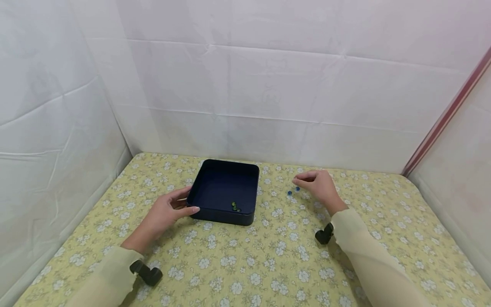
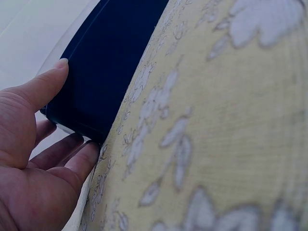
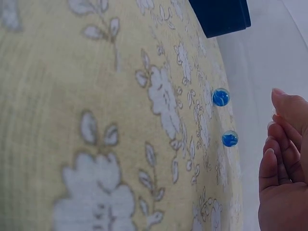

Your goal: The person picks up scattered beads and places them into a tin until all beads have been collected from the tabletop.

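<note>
In the head view a dark navy square box [image 1: 223,215] without a lid stands on the table. My left hand [image 1: 171,209] holds its near left corner, thumb on the front wall and fingers along the left side; the left wrist view shows the thumb on the box wall [image 2: 91,82]. Several small green marbles [image 1: 234,208] lie inside near the front. My right hand [image 1: 319,186] hovers just above two blue glass marbles, one marble [image 3: 221,97] closer to the box than the other marble [image 3: 230,138]. Its thumb and fingertips are close together, with no marble visible between them.
A yellow cloth [image 1: 245,260] with white flowers covers the table. White sheeting [image 1: 245,98] hangs behind it and along both sides. Black wrist mounts [image 1: 145,273] sit on both sleeves.
</note>
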Available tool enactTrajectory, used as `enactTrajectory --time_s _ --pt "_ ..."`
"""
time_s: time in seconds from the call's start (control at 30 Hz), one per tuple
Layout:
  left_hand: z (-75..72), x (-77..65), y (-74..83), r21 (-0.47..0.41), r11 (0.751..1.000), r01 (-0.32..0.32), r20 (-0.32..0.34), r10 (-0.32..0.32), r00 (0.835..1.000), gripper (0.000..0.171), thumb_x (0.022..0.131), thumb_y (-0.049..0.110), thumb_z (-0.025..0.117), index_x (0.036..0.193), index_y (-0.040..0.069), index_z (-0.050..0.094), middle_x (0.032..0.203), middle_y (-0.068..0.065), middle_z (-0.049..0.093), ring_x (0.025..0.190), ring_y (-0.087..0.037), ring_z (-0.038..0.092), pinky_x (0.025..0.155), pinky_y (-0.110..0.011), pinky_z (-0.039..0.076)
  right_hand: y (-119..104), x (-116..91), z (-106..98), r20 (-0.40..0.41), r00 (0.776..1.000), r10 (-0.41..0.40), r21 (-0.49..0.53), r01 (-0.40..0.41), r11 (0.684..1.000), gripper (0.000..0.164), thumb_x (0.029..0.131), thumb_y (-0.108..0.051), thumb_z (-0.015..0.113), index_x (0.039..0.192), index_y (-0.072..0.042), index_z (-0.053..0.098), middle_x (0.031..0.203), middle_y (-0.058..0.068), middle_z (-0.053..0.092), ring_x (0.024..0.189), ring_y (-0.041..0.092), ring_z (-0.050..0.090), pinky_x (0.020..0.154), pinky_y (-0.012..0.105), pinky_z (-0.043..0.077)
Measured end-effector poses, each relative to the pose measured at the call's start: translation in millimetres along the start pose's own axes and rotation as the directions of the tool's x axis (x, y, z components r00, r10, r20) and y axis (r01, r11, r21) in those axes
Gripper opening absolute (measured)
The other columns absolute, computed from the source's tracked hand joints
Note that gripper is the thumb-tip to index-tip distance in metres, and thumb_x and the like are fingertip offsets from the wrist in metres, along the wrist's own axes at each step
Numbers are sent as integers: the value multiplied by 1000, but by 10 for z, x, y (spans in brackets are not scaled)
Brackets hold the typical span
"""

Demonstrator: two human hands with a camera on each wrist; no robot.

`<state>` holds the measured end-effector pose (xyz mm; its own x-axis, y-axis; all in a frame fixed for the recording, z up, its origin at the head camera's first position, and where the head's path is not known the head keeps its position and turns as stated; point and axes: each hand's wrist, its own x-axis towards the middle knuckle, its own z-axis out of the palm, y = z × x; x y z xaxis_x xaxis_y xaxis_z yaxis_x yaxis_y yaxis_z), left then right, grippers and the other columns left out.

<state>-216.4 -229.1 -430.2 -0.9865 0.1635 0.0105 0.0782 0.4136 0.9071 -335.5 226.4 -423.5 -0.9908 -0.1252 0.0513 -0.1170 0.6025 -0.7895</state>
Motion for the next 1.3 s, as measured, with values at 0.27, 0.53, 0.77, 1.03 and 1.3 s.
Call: enactTrajectory --time_s 0.27,0.53,0.77,1.03,1.3 --pt "0 2 0 9 1000 5 2 -5 1000 80 91 40 78 159 22 41 159 -15 46 140 -39 52 101 -45 57 -109 -53 48 20 1000 -15 34 14 999 32 91 -39 79 115 -17 80 122 8 73 105 25 70 90 46 60" --pt "-5 0 3 8 1000 9 -3 -9 1000 80 91 40 79 159 23 41 159 -15 46 141 -39 51 101 -44 57 -223 -88 122 29 998 -59 58 58 997 35 89 -40 81 115 -17 80 119 6 73 102 22 70 88 44 61" --pt "-5 -5 9 6 1000 6 -5 -6 1000 80 91 41 79 159 23 42 159 -15 47 140 -39 52 101 -45 57 -338 -135 186 48 995 -87 86 83 993 33 90 -38 81 115 -15 80 116 5 73 99 22 69 88 47 60" --pt "-2 -6 3 10 1000 2 -6 -2 1000 79 91 40 79 159 23 42 158 -15 47 138 -37 54 100 -44 57 -429 -168 246 64 992 -105 99 98 990 37 91 -38 80 118 -13 79 122 5 72 103 23 70 91 49 60" --pt "-5 3 -11 6 1000 5 -3 -5 1000 80 91 40 79 159 23 42 159 -15 46 139 -37 54 99 -43 58 -497 -188 337 74 990 -118 163 105 981 42 89 -38 82 120 -9 78 125 6 71 107 23 69 95 50 58"
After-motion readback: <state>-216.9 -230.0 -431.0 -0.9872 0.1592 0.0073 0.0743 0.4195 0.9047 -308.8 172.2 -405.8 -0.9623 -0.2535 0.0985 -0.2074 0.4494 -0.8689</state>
